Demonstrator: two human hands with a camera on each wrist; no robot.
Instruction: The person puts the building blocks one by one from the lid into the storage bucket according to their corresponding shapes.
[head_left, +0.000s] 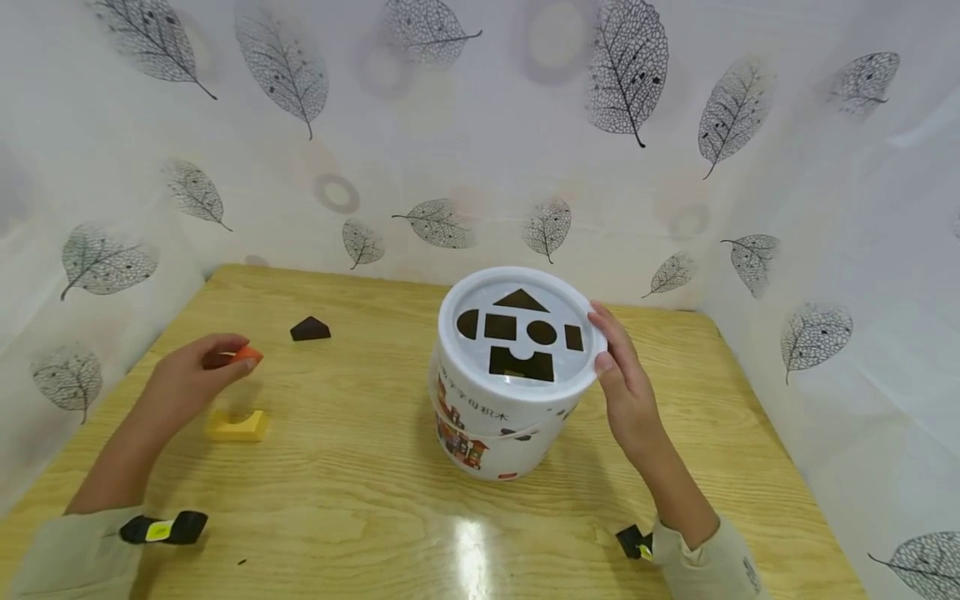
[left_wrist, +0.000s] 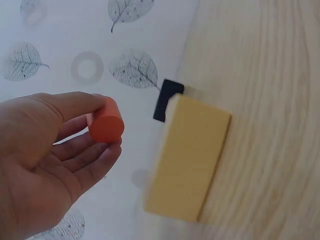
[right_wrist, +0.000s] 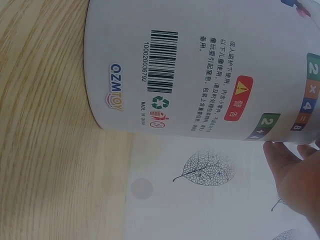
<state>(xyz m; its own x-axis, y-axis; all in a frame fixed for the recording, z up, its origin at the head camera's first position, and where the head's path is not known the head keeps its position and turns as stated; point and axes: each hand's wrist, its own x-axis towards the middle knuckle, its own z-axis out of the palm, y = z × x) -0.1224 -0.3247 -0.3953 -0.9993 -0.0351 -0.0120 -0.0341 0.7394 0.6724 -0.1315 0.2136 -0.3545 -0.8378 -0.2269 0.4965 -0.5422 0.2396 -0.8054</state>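
Note:
My left hand (head_left: 197, 375) is over the left side of the table, pinching an orange cylinder block (left_wrist: 106, 127) between thumb and fingers. Beneath it lies a yellow block (head_left: 251, 430) with a rounded notch. A dark block (head_left: 310, 330) lies farther back. In the middle stands a white bucket (head_left: 487, 454), its lid (head_left: 474, 350) cut with several shaped holes: a triangle, a half-round, a circle, rectangles and a notched shape. My right hand (head_left: 630, 392) holds the bucket at the right of its rim. From the right wrist view, fingertips (right_wrist: 272, 147) touch its printed side.
The wooden table (head_left: 337, 517) ends at a pale cloth (head_left: 480, 125) with leaf prints, which hangs behind and on both sides. A thin handle (head_left: 480, 434) hangs across the bucket's front. A tiny dark speck (head_left: 242, 562) is near the front left.

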